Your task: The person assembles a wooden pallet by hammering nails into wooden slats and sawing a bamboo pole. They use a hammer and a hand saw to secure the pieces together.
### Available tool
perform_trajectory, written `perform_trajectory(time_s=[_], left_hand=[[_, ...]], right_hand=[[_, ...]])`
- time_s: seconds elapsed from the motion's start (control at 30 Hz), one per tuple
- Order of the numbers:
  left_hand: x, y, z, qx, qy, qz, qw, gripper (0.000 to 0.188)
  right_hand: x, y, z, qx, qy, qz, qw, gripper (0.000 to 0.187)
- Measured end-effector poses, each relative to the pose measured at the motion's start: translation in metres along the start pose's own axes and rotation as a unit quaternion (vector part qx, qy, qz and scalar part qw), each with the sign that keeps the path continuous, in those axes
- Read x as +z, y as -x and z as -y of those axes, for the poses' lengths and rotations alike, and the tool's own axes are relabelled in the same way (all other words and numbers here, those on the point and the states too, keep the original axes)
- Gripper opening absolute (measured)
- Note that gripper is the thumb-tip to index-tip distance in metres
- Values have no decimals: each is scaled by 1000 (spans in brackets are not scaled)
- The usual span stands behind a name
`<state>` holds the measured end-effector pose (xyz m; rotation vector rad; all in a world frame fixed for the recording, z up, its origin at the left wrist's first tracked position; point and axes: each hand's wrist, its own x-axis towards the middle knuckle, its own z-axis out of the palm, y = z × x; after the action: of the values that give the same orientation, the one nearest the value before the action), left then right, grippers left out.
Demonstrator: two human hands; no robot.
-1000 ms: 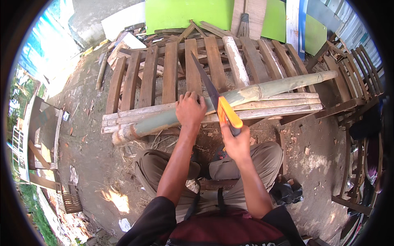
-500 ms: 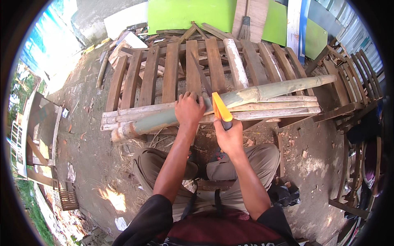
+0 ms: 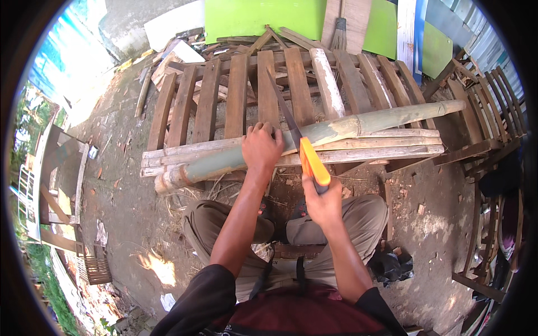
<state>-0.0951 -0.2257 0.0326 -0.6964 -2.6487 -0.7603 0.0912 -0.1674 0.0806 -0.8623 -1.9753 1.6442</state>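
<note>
A thick green-grey bamboo pole (image 3: pixel 392 119) lies aslant over the front rails of a low slatted wooden bench (image 3: pixel 236 103), its right end farther from me. My left hand (image 3: pixel 262 147) is wrapped over the pole near its middle, pressing from above. Just right of those fingers, the blade of a handsaw (image 3: pixel 312 162) crosses the pole, its tip pointing away over the slats. My right hand (image 3: pixel 324 203) grips the saw by its orange and dark handle, on the near side of the bench. How deep the blade sits in the bamboo cannot be made out.
Behind the bench lie scrap boards (image 3: pixel 260 42), below a green panel (image 3: pixel 263 19) and a broom (image 3: pixel 339 35). Another slatted wooden piece (image 3: pixel 487 106) stands at the right. A black plastic bag (image 3: pixel 392 264) rests on the ground by my right knee.
My right hand has drawn the saw back toward me and slightly right, so more blade shows near the handle. My left hand keeps its hold on the bamboo pole.
</note>
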Motion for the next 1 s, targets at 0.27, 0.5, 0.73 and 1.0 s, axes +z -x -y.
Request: perform_trajectory(time_s=[0.27,0.5,0.73,1.0], left_hand=[[0,-2,-6,-27,-16,1,1000,23],[-4,4,4,-16,-6,32,999,23],[2,3,-7,-16,-1,-11,1000,22],[1,-1,4,-20,-1,4,1000,24]], right_hand=[[-54,92,-20,44,-35,-5,998,20],[-10,34,-20,-33,2,5,999,25],[-40,69,-42,0,-43,6,999,9],[-58,99,-49,-9,10,32,999,18]])
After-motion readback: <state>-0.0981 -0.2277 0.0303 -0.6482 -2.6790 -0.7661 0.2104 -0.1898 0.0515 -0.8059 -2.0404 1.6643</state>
